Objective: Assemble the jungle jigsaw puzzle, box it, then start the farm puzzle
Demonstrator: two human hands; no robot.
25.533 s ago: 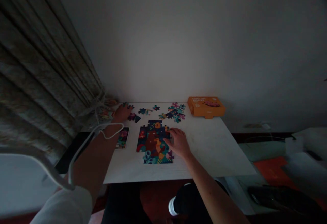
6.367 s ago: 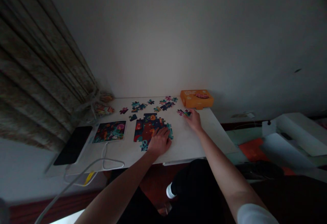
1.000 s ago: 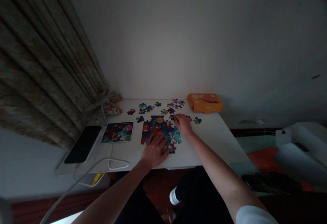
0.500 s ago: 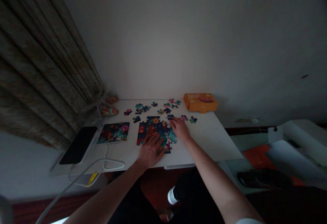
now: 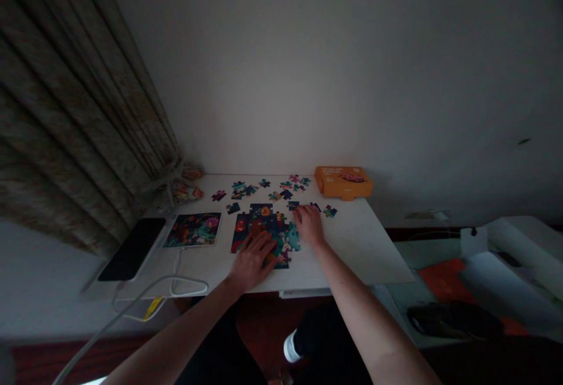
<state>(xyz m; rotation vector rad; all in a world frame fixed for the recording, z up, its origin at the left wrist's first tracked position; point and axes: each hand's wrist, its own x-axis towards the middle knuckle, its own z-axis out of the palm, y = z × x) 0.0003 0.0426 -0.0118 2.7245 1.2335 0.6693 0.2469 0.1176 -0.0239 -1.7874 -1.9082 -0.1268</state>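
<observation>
A partly joined jigsaw puzzle [image 5: 260, 225] with dark blue and red animal art lies on the white table. My left hand [image 5: 254, 256] rests flat on its lower part, fingers spread, hiding some of it. At the puzzle's upper right, my right hand [image 5: 310, 227] is palm down with fingers slightly bent. Its fingertips are beside a dark blue puzzle piece [image 5: 293, 204]; I cannot make out whether they touch it. A pinkish piece [image 5: 315, 206] is partly covered by that hand. Left of the puzzle lies a picture card [image 5: 193, 230] with colourful art.
Several loose pieces [image 5: 250, 190] lie along the back of the table. An orange box [image 5: 343, 183] stands at the back right. A black phone [image 5: 132, 249] and a white cable [image 5: 165, 278] are at the left, with a plastic bag [image 5: 178, 188] by the curtain.
The view has shifted slightly. My right hand has moved a little to the right and now covers more of the pinkish piece. My left hand stays on the puzzle.
</observation>
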